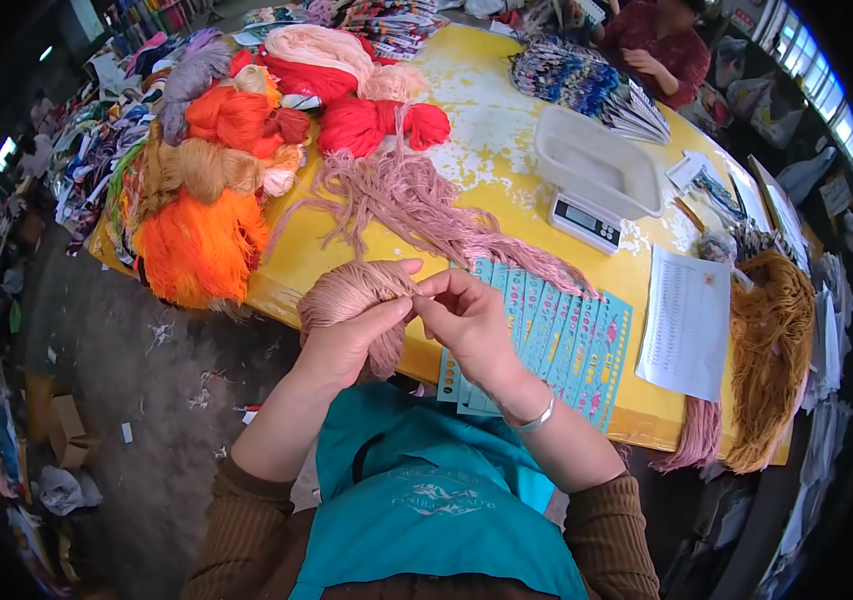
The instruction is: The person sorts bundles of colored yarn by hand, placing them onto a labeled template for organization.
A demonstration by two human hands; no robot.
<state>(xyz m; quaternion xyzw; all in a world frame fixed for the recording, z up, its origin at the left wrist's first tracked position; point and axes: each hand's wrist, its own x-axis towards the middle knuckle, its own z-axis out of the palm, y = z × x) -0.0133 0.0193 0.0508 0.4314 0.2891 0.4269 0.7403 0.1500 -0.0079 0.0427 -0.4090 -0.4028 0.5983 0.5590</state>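
Observation:
My left hand (351, 335) is wrapped round a dusty-pink skein of thread (331, 295), held above the front edge of the table. At the skein's right side, the fingers of my right hand (466, 325) are pinched together close to my left thumb. Whatever lies between those right fingertips is too small to make out, perhaps a strand. Loose pink thread (416, 200) spreads over the table just beyond my hands. Blue-green cards (556, 340) with rows of coloured dots lie under and beside my right forearm.
Orange thread (201, 245) and red skeins (381, 122) pile up at the left. A digital scale (586, 222) carries a clear plastic tray (596, 165). A printed sheet (684, 320) and brown thread (771, 360) lie at the right. Another person (656, 50) is at the far side.

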